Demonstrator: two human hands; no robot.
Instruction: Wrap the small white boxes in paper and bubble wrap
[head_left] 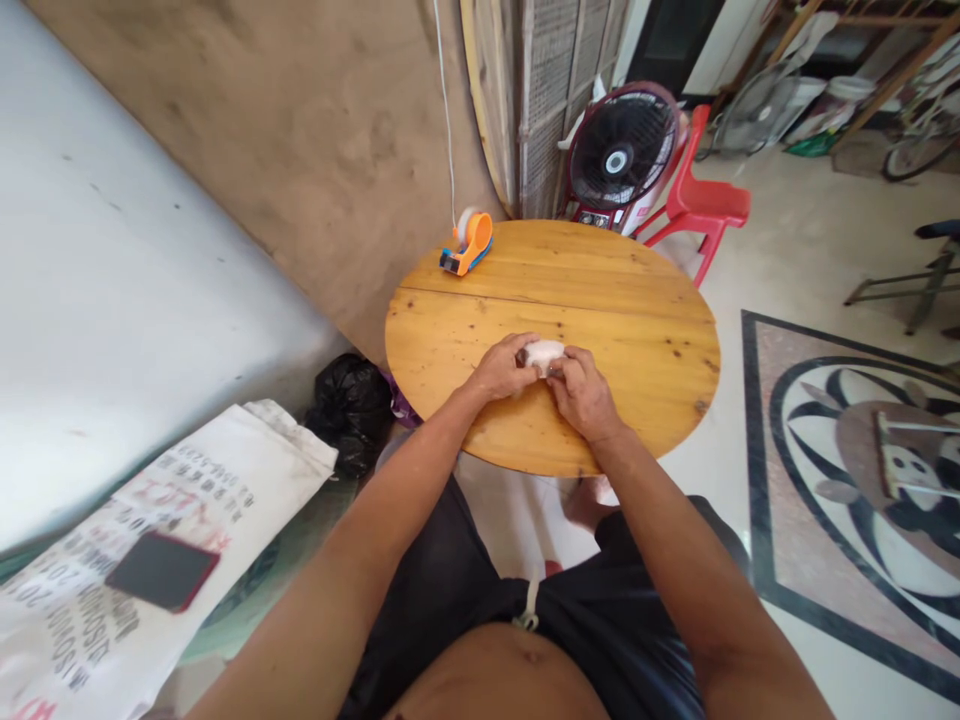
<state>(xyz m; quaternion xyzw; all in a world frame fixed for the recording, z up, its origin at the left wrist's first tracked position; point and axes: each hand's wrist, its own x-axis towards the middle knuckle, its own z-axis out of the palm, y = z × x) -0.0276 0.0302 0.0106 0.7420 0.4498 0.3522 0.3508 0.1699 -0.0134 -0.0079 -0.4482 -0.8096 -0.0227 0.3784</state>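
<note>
A small white object lies on the round wooden table, held between both my hands. My left hand grips its left end with fingers curled round it. My right hand pinches its right end, fingers closed. What the white object is cannot be made out. An orange tape dispenser with a white roll stands at the table's far left edge, well away from my hands.
A black-and-red fan and a red plastic chair stand beyond the table. A black bag lies left of the table. A printed white sack with a dark phone lies at the lower left.
</note>
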